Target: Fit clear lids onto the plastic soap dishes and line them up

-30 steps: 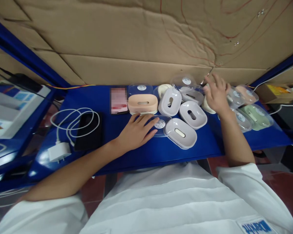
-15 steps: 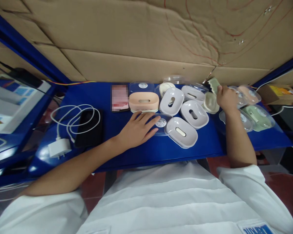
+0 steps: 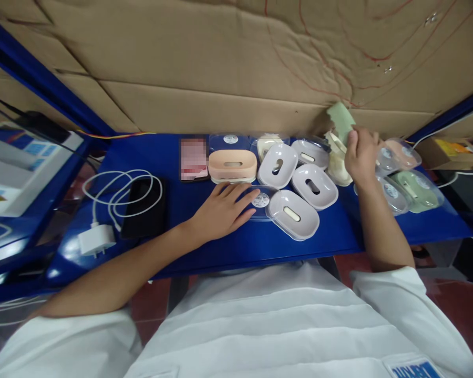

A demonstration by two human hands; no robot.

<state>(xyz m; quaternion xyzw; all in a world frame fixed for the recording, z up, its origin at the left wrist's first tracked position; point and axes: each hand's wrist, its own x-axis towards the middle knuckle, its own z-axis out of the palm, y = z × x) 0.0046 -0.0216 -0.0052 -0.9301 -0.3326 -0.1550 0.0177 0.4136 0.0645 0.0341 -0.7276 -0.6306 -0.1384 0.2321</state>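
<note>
My right hand point(image 3: 362, 157) is closed around the edge of a light green soap dish point(image 3: 341, 123), tilted up against the cardboard. Just below it a cream soap dish point(image 3: 338, 168) stands tipped; whether my fingers also touch it I cannot tell. My left hand point(image 3: 223, 212) lies flat with fingers apart, its fingertips at a clear plastic lid point(image 3: 260, 198) with a round sticker. Behind that hand sits a peach soap dish point(image 3: 232, 160). Between my hands lie three pale grey soap dishes, a front one point(image 3: 302, 223), a right one point(image 3: 319, 191) and a left one point(image 3: 274, 157).
A phone point(image 3: 194, 157) stands left of the peach dish. Further left lie a white charger point(image 3: 96, 239) with coiled cable and a black flat object point(image 3: 142, 215). At right sit a lidded green dish point(image 3: 415, 191) and a cardboard box point(image 3: 437, 152). Cardboard point(image 3: 201, 63) walls the back.
My right hand has shifted slightly left, and the green soap dish has moved up and left. The cream soap dish beneath has tipped up. My left hand stays in place.
</note>
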